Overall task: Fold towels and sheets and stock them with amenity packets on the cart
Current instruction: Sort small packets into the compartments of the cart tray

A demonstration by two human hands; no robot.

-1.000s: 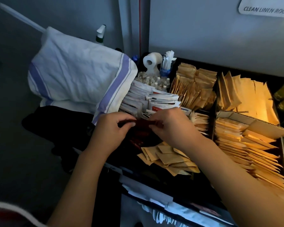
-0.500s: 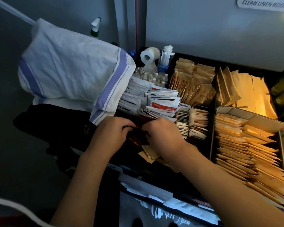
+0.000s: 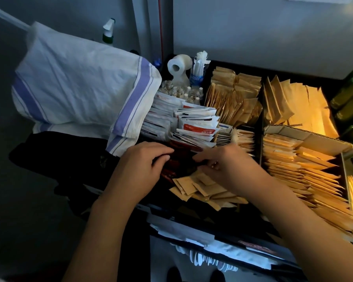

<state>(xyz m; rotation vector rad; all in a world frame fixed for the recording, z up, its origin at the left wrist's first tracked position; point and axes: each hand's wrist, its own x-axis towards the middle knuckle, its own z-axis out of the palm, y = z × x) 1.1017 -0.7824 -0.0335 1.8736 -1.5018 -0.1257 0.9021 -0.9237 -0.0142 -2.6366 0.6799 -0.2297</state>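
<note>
In the cart tray (image 3: 194,224), left hand (image 3: 140,169) and right hand (image 3: 230,169) apparently pinch dark red packets (image 3: 181,157) lying left-right.

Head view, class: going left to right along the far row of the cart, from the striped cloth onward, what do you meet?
Striped cloth → paper roll → brown packets → large brown envelopes → green bottles.
</note>
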